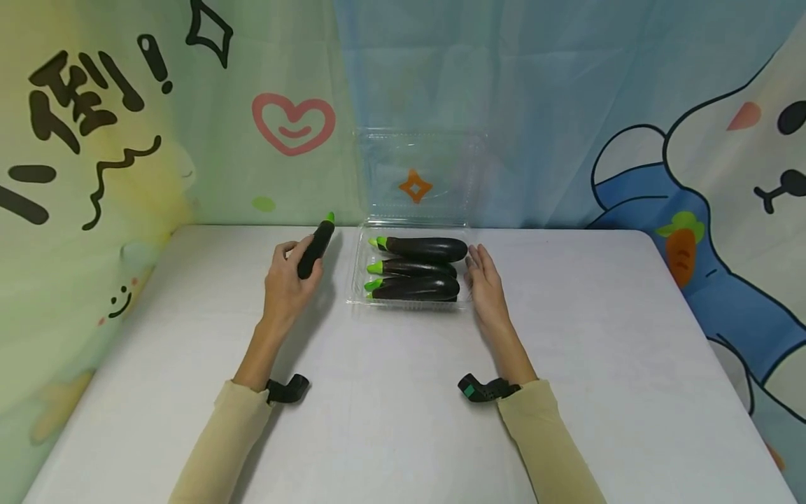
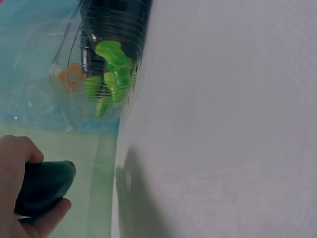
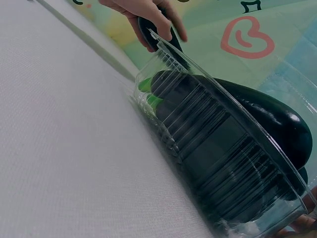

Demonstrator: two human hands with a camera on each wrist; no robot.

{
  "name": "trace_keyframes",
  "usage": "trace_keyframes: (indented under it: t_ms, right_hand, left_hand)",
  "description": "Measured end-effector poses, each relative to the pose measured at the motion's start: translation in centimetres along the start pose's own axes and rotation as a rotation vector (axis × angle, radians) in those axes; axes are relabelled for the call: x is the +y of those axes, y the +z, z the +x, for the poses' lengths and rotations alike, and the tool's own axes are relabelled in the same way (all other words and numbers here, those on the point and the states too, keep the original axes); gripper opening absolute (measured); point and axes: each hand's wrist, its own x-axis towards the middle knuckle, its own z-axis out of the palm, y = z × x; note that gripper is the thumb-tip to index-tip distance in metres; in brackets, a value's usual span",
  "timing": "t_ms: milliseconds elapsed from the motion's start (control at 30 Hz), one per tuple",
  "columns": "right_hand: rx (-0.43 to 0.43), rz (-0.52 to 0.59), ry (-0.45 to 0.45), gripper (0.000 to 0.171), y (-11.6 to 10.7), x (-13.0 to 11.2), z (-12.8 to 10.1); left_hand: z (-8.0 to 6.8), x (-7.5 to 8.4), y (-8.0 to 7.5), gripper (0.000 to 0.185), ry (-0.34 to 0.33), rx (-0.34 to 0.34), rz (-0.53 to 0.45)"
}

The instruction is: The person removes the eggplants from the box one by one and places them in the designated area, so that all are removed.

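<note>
My left hand (image 1: 285, 283) grips a dark purple eggplant (image 1: 317, 246) with a green stem, raised above the table to the left of a clear plastic box. In the left wrist view, thumb and fingers close round its blunt end (image 2: 49, 183). Several more eggplants (image 1: 423, 288) lie crosswise in the box (image 1: 355, 276), stems pointing left. Its transparent lid (image 1: 443, 157) stands open at the back. Against the box's right wall rests my right hand (image 1: 488, 290), fingers extended; only a bit of its fingers (image 3: 311, 201) shows at the right wrist view's edge.
The box stands near the far edge of a white table (image 1: 390, 406). Behind it hangs a printed cloth backdrop (image 1: 535, 105) with cartoon figures. Each wrist wears a black camera mount, the left one (image 1: 290, 389) and the right one (image 1: 485, 388).
</note>
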Motion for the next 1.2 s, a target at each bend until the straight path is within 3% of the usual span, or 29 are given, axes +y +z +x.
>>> trace_keyframes:
  t_ms: [200,433,733,1000,1200]
  right_hand:
    - [0.01,-0.008,0.008,0.056,0.0,0.2,0.09]
    - [0.008,-0.017,0.002,0.056,-0.01,0.15,-0.04]
    - [0.008,-0.024,-0.01,0.055,-0.05,0.07,-0.02]
    - [0.003,-0.001,-0.007,0.056,-0.04,0.13,0.07]
    - [0.003,0.012,-0.006,0.055,-0.08,0.14,0.16]
  left_hand:
    - [-0.26,0.03,0.25,0.036,-0.036,-0.02,-0.007]
    - [-0.25,0.02,0.39,0.037,-0.016,0.004,-0.037]
    - [-0.23,0.12,0.46,0.038,-0.039,0.006,0.008]
    - [-0.27,0.05,0.66,0.035,-0.03,0.025,-0.031]
    - [-0.21,0.1,0.74,0.034,-0.051,-0.017,-0.037]
